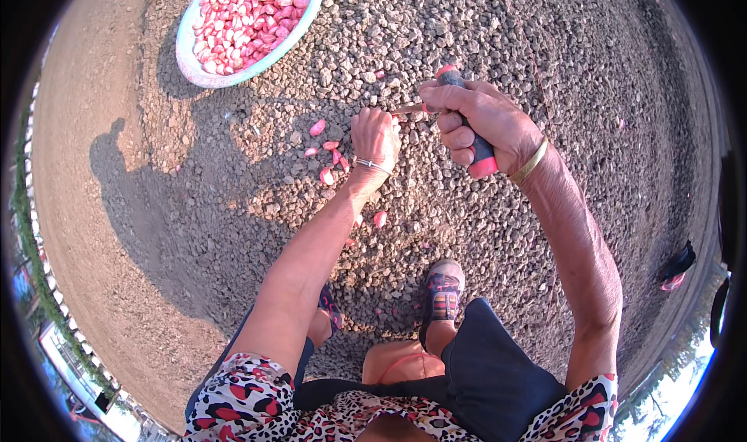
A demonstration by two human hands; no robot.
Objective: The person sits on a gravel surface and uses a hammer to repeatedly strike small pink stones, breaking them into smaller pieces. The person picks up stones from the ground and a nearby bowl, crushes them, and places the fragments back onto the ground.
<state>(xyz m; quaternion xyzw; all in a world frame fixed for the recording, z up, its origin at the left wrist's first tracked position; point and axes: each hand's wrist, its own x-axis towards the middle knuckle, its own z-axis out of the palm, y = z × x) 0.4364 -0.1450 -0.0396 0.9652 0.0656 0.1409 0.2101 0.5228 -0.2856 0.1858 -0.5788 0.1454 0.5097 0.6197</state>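
Observation:
My right hand (473, 121) is closed around the dark grip, with pink-red ends, of a hand tool (482, 150). The tool's thin pointed part reaches left towards the knuckles of my left hand (375, 135). That hand is down at the crumbly soil, fingers bent under; whether they hold anything is hidden. Left of it several pinkish-red cloves, apparently garlic (327, 176), lie loose on the soil, and another clove (380, 218) lies below, beside my left forearm. A light blue basin (284, 46) filled with such cloves stands at the upper left.
Cloddy soil (583, 62) surrounds the hands. My shoe (444, 287) rests on it below them, the other foot partly behind my left arm. Between my legs is an orange object (402, 360). A dark and pink object (679, 267) lies far right. My shadow falls left.

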